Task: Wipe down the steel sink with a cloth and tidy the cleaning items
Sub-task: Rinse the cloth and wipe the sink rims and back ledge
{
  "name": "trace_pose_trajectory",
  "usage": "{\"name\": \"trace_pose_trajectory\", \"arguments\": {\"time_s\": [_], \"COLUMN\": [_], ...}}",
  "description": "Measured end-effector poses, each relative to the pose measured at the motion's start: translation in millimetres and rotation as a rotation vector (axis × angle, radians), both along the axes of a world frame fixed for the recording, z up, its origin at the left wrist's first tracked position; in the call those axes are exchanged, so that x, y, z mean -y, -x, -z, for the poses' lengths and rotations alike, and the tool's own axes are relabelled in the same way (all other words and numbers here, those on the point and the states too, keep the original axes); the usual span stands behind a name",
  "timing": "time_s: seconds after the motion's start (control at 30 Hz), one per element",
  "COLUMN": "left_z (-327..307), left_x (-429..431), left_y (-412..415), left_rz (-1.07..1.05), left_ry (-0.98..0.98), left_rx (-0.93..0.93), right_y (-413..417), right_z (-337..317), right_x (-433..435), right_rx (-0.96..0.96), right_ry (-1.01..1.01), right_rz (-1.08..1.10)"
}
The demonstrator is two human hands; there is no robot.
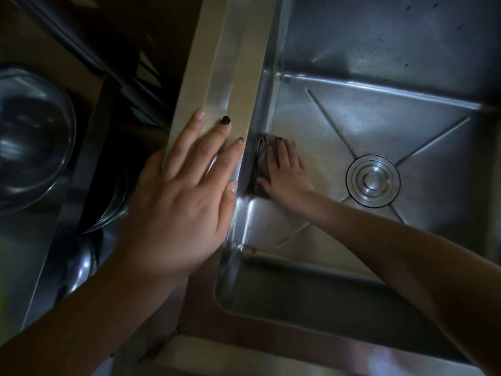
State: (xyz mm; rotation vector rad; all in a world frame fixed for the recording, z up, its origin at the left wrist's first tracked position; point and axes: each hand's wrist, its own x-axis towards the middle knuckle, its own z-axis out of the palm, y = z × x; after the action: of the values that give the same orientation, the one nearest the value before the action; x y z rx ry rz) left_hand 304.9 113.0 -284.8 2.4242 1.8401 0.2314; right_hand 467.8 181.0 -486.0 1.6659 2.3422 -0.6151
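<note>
Closest in, the left forearm crosses the lower left and ends in the left hand (187, 191), which lies palm down on the flat rim (230, 77) along the left side of the steel sink (379, 44). Its fingers (195, 147) are straight and spread and grasp nothing; the thumb tip reaches the rim's inner edge, just above the drop into the basin. Down on the basin floor, the grey cloth (260, 156) lies crumpled hard against the foot of the left wall, short of the near left corner. The right hand (284, 172) presses flat on it with fingers extended and pointing away from the person, not curled round the fabric; part of the cloth bunches out to the left of the hand, touching the wall. To the right, bare steel floor runs from the hand to the round drain strainer (373, 180), which sits well apart from the cloth, with pressed creases radiating from it toward the corners. The floor beyond the strainer and the far wall show only dull steel with small dark specks. Outside the rim on the left, in deep shadow, a steel bowl (32, 137) sits beside the dark bars of a dish rack (122, 63).
</note>
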Motion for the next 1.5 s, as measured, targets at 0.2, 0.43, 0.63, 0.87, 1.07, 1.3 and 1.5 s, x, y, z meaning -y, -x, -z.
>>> {"name": "trace_pose_trajectory", "arguments": {"time_s": [0.2,0.43,0.63,0.87,1.07,1.3,1.5], "left_z": [0,0,0,1,3,5,4], "left_x": [0,0,0,1,1,1,1], "left_y": [0,1,1,0,0,1,0], "left_rz": [-0.003,0.007,0.006,0.009,0.015,0.009,0.02], "left_ry": [0.02,0.013,0.014,-0.016,-0.033,-0.02,-0.033], "left_rx": [-0.006,-0.001,0.012,0.017,-0.002,-0.026,-0.028], "right_y": [4,-4,-36,-100,-110,-39,11], "right_z": [-21,-21,-19,-17,-6,9,12], "right_x": [70,99,97,67,22,-9,6], "right_rx": [0.127,0.244,0.237,0.226,0.117,0.022,-0.12], "right_ry": [0.003,-0.114,-0.139,0.015,-0.071,-0.087,-0.118], "right_rz": [-0.199,-0.426,-0.489,-0.277,0.023,0.275,0.095]}}
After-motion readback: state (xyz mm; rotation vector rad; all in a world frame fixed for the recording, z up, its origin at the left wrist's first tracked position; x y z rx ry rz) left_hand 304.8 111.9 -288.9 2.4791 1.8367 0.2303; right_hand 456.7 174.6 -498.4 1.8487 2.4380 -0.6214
